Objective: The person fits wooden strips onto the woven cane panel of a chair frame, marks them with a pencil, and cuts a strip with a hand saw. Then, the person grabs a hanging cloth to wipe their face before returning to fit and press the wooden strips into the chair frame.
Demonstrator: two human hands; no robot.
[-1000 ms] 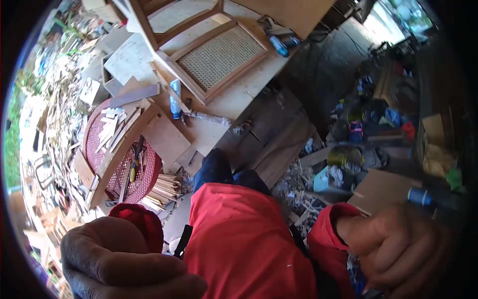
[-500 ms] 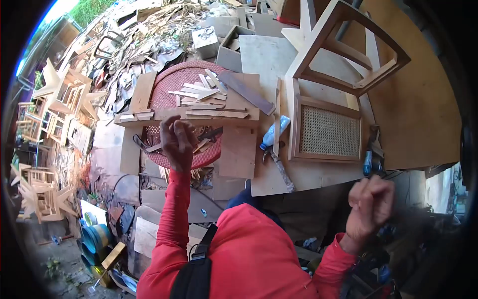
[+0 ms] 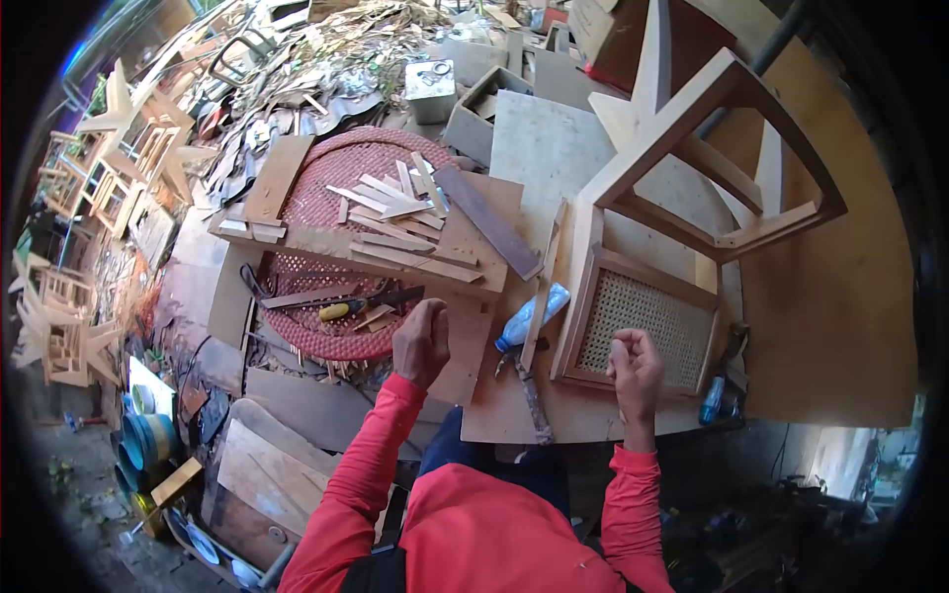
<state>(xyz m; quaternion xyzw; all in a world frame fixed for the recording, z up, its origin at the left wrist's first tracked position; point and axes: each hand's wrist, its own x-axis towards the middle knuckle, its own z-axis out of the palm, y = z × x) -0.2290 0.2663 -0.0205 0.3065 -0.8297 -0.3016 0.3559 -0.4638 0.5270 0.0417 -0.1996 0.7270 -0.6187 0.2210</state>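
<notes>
My left hand (image 3: 421,341) is curled into a fist over the edge of a wooden board, right of the red woven round surface (image 3: 326,341). A tool with a yellow handle (image 3: 341,309) lies to its left. My right hand (image 3: 636,368) has its fingers bent in a pinch, in front of the cane panel (image 3: 647,321) of a wooden chair frame (image 3: 593,232). Whatever either hand may hold is hidden or too small to make out. Between the hands lie a plastic bottle (image 3: 534,318) with a blue cap and a hammer-like tool (image 3: 535,403).
Thin wood strips (image 3: 400,208) are heaped on the red surface behind a wooden beam (image 3: 346,252). A dark flat board (image 3: 486,219) slants beside them. Another blue bottle (image 3: 712,400) stands near the right table edge. Wooden chair frames (image 3: 138,148) are stacked at the far left.
My left hand has moved right and down, away from the wood strips. My right hand has come left and up to the cane panel. The view has shifted, and the yellow handle is now uncovered.
</notes>
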